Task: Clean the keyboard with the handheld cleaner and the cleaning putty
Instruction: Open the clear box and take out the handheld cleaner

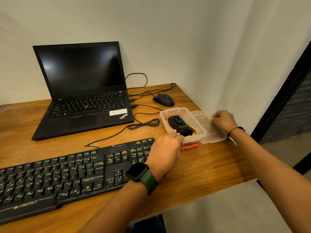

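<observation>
The left hand (165, 149) reaches over the right end of the keyboard (70, 175) to the near rim of a clear plastic box (200, 130); its fingers (175, 134) are curled, and the tips meet the near end of the black handheld cleaner (180, 126) lying in the box, though whether they grip it or only touch it cannot be told. The right hand (223, 121) is further right, its fingers bent into a loose fist at the far edge of the clear lid (210, 132), which lies flat on the tabletop (202, 167) just right of the box; they seem to pinch that edge. Yellow stuff shows under the cleaner at the box's near end, perhaps the putty. A red latch (190, 146) hangs at the box's near end.

The keyboard lies near and left on the tabletop, with "ZEBRONICS" on its near edge and worn yellowish key legends such as "Ctrl" and "Shift". Far left stands an open laptop (80, 91), screen dark, marked "ThinkPad", with a white sticker too blurred to read. A black mouse (163, 100) sits far right of it. Pale print on the cleaner cannot be read. A smartwatch (138, 172) on a green strap is on the left wrist
</observation>
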